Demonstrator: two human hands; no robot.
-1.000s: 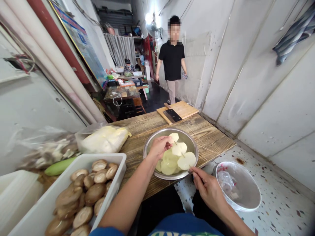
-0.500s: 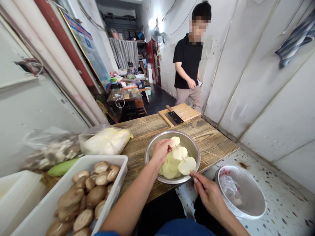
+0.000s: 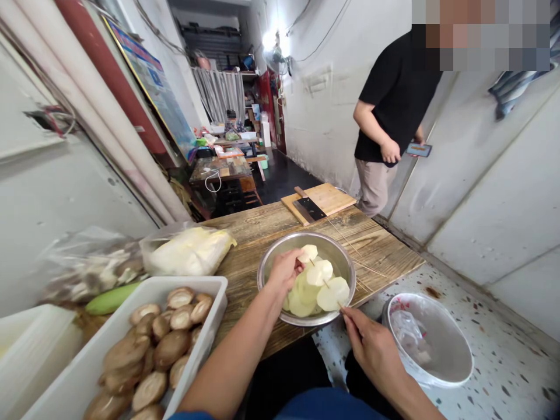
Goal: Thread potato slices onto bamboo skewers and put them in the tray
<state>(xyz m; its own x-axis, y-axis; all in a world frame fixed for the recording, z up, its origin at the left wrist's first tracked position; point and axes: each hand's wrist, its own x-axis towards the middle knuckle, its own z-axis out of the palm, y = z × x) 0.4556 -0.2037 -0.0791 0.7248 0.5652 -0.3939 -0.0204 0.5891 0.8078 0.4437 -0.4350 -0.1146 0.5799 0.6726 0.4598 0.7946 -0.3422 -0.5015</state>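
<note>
Above a steel bowl of pale slices, my right hand pinches the near end of a thin wooden skewer. Three potato slices are threaded along it, spaced apart. My left hand reaches over the bowl's left side, its fingers closed on the far slice at the other end. More potato slices lie in the bowl beneath. The left fingertips are partly hidden behind the hand.
A cleaver rests on a cutting board. Loose skewers lie on the wooden table. At left are a mushroom tray and bagged vegetables. A lined bin stands at right. A person holds a phone.
The person in the black shirt has come closer and moved right, and the phone shows more. My hands and the skewer have barely shifted.
</note>
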